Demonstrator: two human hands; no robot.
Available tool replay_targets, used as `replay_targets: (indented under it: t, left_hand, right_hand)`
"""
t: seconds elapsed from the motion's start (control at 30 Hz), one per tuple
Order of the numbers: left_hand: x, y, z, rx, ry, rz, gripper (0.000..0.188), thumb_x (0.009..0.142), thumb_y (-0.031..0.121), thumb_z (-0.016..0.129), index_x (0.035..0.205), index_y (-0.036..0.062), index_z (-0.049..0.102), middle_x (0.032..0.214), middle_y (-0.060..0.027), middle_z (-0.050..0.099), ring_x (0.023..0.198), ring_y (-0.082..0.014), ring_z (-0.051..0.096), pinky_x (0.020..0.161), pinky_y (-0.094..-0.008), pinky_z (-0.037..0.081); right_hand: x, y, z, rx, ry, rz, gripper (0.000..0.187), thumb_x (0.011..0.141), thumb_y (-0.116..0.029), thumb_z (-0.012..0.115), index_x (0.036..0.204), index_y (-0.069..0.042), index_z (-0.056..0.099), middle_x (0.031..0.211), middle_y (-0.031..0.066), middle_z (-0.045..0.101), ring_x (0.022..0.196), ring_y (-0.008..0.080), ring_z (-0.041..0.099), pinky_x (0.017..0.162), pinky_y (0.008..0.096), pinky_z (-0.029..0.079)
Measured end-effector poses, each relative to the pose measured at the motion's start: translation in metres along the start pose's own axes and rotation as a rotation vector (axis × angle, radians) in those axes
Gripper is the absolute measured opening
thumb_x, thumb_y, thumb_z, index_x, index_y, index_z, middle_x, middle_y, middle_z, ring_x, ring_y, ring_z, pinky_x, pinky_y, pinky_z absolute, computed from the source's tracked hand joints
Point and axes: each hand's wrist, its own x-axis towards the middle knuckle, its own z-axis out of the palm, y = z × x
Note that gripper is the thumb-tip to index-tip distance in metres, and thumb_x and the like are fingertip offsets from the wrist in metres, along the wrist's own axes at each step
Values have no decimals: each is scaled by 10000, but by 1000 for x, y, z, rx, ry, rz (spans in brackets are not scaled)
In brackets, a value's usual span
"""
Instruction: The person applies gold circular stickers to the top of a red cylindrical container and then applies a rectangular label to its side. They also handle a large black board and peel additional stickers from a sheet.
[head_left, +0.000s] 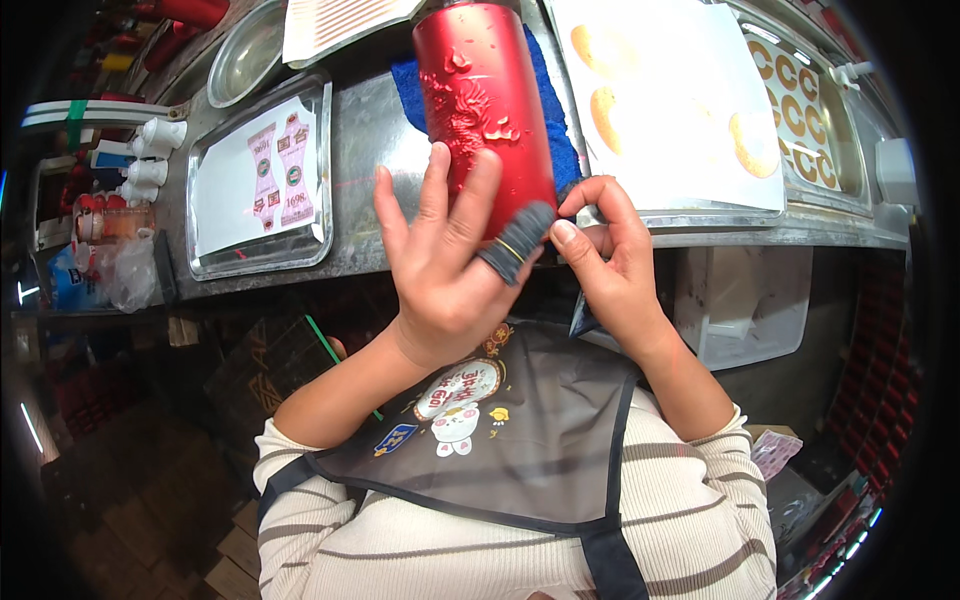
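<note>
A red embossed bottle (pixel 500 90) lies on a blue cloth (pixel 552 85) on the metal bench, its near end toward me. My left hand (pixel 435 270) is in front of that end with its fingers spread, overlapping the bottle; whether they touch it I cannot tell. A dark grey finger cover (pixel 518 242) with a thin yellow band sits on its thumb. Close beside that thumb, my right hand (pixel 620 285) has its thumb and index finger bent together in a pinch. What lies between them is too small to make out.
At the left, a metal tray (pixel 325 170) holds white paper and pink printed stickers (pixel 293 175). A metal bowl (pixel 245 55) and a ribbed white tray (pixel 345 20) stand behind. At the right are a white sheet (pixel 680 120) with golden patterns and a tray (pixel 850 140) of C-shaped golden pieces.
</note>
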Motion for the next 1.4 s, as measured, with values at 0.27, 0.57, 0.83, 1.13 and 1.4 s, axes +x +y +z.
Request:
replay_targets:
  t: [0.27,0.57,0.83,1.13,1.4]
  left_hand:
    - [-20,-18,12,-275,61,-211,632,698,173,866,1245,-40,633,1415,-281,505,1324,-405,500,1105,-629,266]
    - [-65,-12,-3,-252,-59,-266,469,730,101,826,1152,-41,679,1451,-276,468,1311,-421,506,1104,-650,233]
    - [-55,-10,0,-289,14,-243,407,725,60,803,1097,-49,680,1448,-271,475,1319,-440,492,1105,-650,229]
    - [-51,-10,1,-303,33,-223,388,720,58,800,1079,-38,688,1441,-276,479,1326,-431,490,1103,-652,229]
    - [-51,-11,2,-245,28,-176,440,698,55,801,1118,-24,694,1439,-279,481,1322,-441,491,1099,-663,229]
  right_hand:
    - [-16,-2,7,-145,74,-123,220,886,-30,631,1093,2,564,940,64,519,537,37,429,512,197,342]
    - [2,-10,24,-650,174,-503,604,701,-246,863,1115,-1,498,1008,93,484,664,133,438,505,260,361]
    - [3,-14,19,-512,121,-316,488,766,-215,794,1091,-14,491,954,126,488,742,227,534,579,315,448]
    - [4,4,8,-163,39,-269,282,888,-57,623,1127,27,496,1009,92,441,584,61,445,528,206,370]
    - [4,-4,19,-490,145,-365,580,722,-264,857,1104,-17,496,978,125,504,762,219,545,574,301,455]
